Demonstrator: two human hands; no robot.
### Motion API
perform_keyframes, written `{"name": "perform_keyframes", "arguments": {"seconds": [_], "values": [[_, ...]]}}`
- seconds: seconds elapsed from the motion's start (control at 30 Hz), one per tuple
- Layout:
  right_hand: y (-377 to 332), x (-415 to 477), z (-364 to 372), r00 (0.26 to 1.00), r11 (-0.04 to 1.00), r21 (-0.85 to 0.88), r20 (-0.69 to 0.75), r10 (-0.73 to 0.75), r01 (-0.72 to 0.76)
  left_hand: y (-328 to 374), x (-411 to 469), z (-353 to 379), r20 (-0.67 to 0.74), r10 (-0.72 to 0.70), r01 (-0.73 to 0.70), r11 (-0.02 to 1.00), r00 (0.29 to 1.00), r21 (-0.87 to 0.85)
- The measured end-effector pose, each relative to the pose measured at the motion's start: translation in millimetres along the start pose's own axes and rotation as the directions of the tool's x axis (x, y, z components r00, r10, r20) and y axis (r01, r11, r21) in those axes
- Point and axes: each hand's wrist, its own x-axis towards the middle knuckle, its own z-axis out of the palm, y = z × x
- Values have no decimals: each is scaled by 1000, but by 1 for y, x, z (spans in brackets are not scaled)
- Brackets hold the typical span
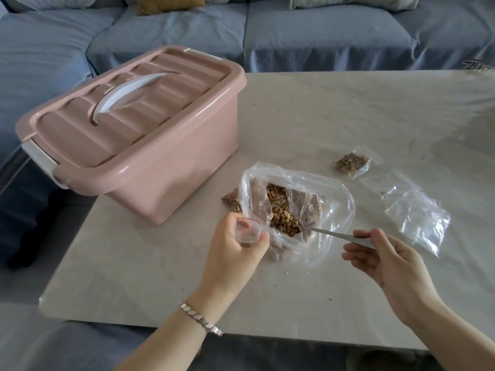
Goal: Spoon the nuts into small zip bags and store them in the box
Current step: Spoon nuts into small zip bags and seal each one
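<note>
A big clear bag (332, 199) of chopped nuts (281, 210) lies open on the pale table (160, 277). My left hand (235, 250) holds a small empty zip bag (247, 231) open at the big bag's left edge. My right hand (393, 261) pinches the handle of a metal spoon (337, 234), whose tip is down among the nuts. A filled small bag (352, 162) lies behind the big bag on the right. Another filled one (231, 200) peeks out on the left. The pink box (139, 124) stands at the back left with its lid closed.
A heap of empty zip bags (412, 210) lies to the right of the big bag. A blue sofa (294, 30) runs behind the table and along the left. Small crumbs dot the tabletop near the front edge.
</note>
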Motion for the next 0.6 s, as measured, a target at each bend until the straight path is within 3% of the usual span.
{"name": "perform_keyframes", "arguments": {"seconds": [0.13, 0.27, 0.5, 0.6], "values": [[-12, 4, -1, 1000, 1000, 2, -8, -14, 14, 13, -2, -13, -119, 202, -192, 977, 972, 88], [-24, 5, 0, 1000, 999, 26, -16, -22, 22, 36, 4, -14, -132, 332, -324, 943, 934, 83], [-46, 7, -1, 997, 999, -17, -58, -43, 42, 20, 24, 12, 205, 101, -160, 943, 973, 292], [-59, 9, -1, 996, 995, -70, -59, -70, 66, 10, 25, 16, 233, 63, -137, 939, 970, 316]]}}
